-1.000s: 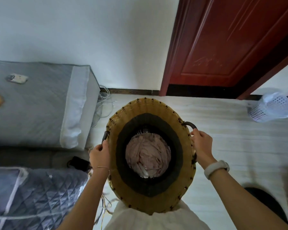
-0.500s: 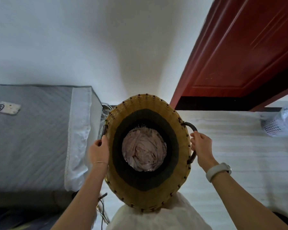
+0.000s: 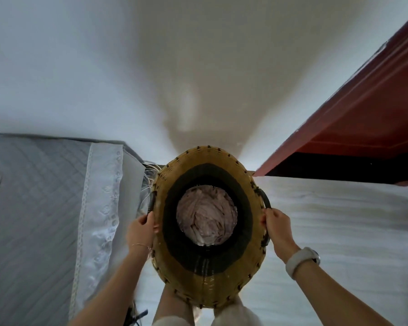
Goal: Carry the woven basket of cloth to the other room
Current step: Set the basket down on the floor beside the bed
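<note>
I hold a deep woven basket (image 3: 210, 285) in front of my body, tan with a dark band inside. Pale pink cloth (image 3: 206, 214) lies bunched at its bottom. My left hand (image 3: 140, 232) grips the dark handle on the basket's left rim. On the right rim, my right hand (image 3: 278, 228), with a white band at the wrist, is closed round the other dark handle. The basket hangs above the floor, over my legs.
A white wall (image 3: 151, 78) is close ahead. A grey quilted bed (image 3: 33, 208) with a white lace edge fills the left. A red door (image 3: 363, 118) stands at the right, above pale floorboards (image 3: 339, 231). Cables (image 3: 147, 180) lie between bed and basket.
I have moved closer to the wall and the view has tilted up. The white plastic bin at the right has left the view. Both hands keep the same hold on the basket.
</note>
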Demonstrator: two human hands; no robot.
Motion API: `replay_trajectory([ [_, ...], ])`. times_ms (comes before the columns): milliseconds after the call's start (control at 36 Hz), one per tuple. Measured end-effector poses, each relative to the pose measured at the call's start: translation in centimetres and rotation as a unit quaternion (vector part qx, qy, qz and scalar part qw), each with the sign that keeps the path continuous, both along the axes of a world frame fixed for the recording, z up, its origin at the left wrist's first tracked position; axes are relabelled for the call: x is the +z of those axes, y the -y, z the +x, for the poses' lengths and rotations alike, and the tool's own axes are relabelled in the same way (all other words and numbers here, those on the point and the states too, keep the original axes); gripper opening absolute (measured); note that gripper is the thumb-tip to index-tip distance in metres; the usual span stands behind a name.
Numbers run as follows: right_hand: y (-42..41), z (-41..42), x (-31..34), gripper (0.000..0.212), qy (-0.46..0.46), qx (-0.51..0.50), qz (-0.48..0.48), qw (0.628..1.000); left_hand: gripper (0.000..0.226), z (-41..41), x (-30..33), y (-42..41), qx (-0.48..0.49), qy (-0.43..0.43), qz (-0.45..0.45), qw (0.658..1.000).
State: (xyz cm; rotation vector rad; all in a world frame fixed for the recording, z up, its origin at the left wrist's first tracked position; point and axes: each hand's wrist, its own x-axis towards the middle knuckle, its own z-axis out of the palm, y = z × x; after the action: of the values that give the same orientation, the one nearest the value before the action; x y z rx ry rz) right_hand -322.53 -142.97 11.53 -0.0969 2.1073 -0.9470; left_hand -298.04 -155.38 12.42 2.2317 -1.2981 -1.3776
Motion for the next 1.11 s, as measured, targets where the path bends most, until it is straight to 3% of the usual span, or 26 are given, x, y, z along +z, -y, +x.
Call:
replay_trajectory([
  [111,2.4,-0.8,-3.1,0.025,-0.016,0.001,0.009,1.000,0.039,-1.0,-3.8,2.7,-0.029,0.050,-0.023,0.998],
  [278,4.6,-0.6,-7.9,0.018,-0.019,-0.021,-0.002,1.000,0.026,-1.4,-9.7,4.6,-0.092,0.089,-0.016,0.992],
  [333,4.7,-0.1,-9.3,0.024,-0.010,-0.028,0.013,0.999,0.019,-1.2,-11.4,5.0,-0.129,0.114,0.031,0.985],
  [417,4.6,0.7,-11.4,0.039,-0.034,-0.048,0.037,0.998,0.036,-1.8,-13.1,6.4,-0.165,0.163,0.033,0.972],
  [556,3.2,2.9,-14.9,0.054,-0.055,-0.101,0.097,0.989,0.064,-5.3,-14.7,10.0,-0.326,0.238,-0.072,0.912],
  [667,2.1,5.3,-17.8,0.060,0.018,-0.111,0.152,0.982,0.071,-8.7,-17.9,13.2,-0.423,0.237,-0.084,0.870],
  [778,2.4,6.3,-19.7,0.045,0.058,-0.128,0.160,0.977,0.078,-10.4,-21.5,15.6,-0.490,0.255,-0.063,0.831],
  [917,2.7,5.7,-21.4,0.035,-0.012,-0.148,0.183,0.972,0.088,-10.1,-24.8,17.9,-0.464,0.277,-0.037,0.840],
  [1000,2.9,4.9,-21.5,0.033,-0.037,-0.132,0.186,0.973,0.084,-9.1,-25.3,17.9,-0.466,0.279,-0.073,0.837],
  [1111,5.0,3.2,-20.6,0.031,-0.058,-0.109,0.171,0.978,0.079,-7.0,-24.9,16.0,-0.403,0.265,-0.064,0.874],
])
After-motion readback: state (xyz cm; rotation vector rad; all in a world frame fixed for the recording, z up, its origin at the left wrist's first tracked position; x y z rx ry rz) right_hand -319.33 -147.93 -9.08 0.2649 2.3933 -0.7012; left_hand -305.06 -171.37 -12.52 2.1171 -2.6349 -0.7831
